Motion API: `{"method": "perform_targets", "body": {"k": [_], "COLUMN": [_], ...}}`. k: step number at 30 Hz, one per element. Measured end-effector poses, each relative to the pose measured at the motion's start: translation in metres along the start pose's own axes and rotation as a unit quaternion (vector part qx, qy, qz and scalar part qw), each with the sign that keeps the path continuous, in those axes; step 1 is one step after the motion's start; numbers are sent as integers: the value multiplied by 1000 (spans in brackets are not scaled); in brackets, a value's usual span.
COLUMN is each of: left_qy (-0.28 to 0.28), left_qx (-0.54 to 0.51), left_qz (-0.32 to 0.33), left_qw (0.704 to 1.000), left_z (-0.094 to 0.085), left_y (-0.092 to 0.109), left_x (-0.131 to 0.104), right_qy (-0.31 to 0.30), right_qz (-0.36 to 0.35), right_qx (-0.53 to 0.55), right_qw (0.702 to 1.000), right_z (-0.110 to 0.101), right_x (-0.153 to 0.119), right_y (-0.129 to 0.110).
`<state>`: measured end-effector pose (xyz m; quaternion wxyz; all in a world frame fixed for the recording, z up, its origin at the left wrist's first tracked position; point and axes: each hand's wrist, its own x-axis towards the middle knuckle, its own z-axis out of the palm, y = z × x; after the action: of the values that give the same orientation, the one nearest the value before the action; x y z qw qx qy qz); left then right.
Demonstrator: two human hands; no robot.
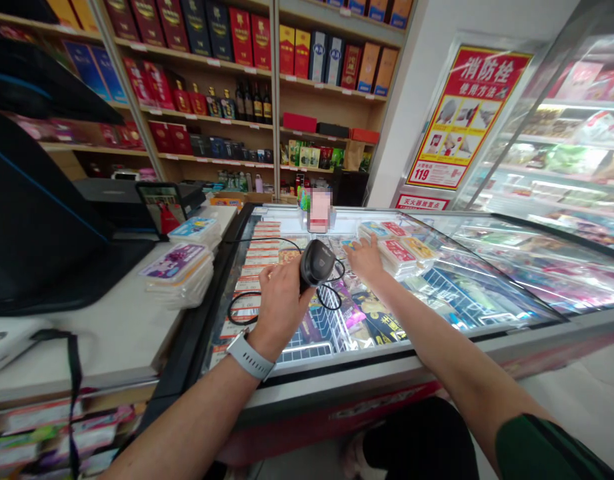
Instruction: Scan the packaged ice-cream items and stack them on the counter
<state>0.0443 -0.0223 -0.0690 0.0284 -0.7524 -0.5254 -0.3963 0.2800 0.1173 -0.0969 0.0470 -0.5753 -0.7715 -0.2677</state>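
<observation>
A black handheld barcode scanner [317, 263] with a coiled cable is gripped in my left hand [280, 293], above the glass top of a chest freezer. My right hand [365, 259] reaches forward with its fingers apart, at the left edge of several flat packs with red, blue and yellow tops [397, 252] stacked on the glass. Its fingertips lie over the nearest blue-topped pack; whether they press on it I cannot tell. To the left, on a white counter, two stacks of similar packs stand, one purple-topped [175, 264] and one blue-topped [195, 229].
The freezer's dark frame [214, 280] borders the white counter [131, 333]. A black monitor [37, 213] stands at the left, with a phone [163, 208] propped behind the packs. Shelves of boxes and bottles [211, 107] line the back; a lit cooler [581, 153] stands right.
</observation>
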Motion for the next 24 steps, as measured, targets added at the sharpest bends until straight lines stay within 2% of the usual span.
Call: {"method": "perform_targets", "body": {"k": [12, 18, 24], "left_qy": [-11, -7, -6], "left_qx": [16, 14, 6], "left_qz": [-1, -3, -4], "left_qw": [1000, 1000, 1000], "left_z": [2, 2, 1], "left_y": [0, 0, 0], "left_x": [0, 0, 0], "right_qy": [-1, 40, 27], "right_qz": [35, -45, -83], "right_qx": [-16, -16, -49], "right_qw": [999, 998, 995], "right_z": [11, 9, 13], "right_x": [-3, -6, -7], "right_y": [15, 15, 26]}}
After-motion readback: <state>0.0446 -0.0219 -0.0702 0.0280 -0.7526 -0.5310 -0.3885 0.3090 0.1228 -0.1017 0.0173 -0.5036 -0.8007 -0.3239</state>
